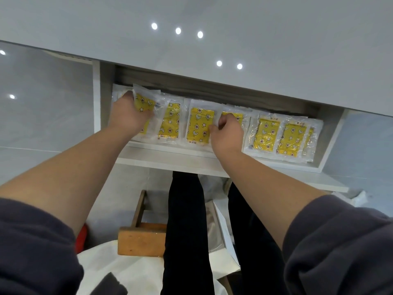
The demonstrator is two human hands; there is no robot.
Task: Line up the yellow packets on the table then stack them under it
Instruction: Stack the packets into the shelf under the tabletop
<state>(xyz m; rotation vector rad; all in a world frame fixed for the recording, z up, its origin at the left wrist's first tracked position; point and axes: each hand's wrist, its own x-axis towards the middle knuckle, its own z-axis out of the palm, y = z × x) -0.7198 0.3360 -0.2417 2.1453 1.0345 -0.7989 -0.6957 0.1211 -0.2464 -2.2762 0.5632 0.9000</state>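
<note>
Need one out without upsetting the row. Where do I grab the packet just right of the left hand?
Probably pinch the packet by its near clear border, coming from the front. It lies flat on the shelf, other packets crowd both long sides, and the tabletop overhangs the far end.

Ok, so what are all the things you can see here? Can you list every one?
yellow star-and-moon packets in clear plastic wrappers: about eight, some overlapping, yellow, in a row on the shelf
flat white shelf: one, white, under the tabletop
glossy white tabletop: one, white, over the shelf
brown wooden stand: one, brown, on the floor below the shelf
small red thing: one, red, mostly hidden beside the left arm
white sheet: one, white, at the bottom
black trouser legs: two, black, below the shelf
dark sleeves: two, dark grey, bottom corners
left hand: one, fingers on the leftmost packets
right hand: one, pinching a middle packet
</note>
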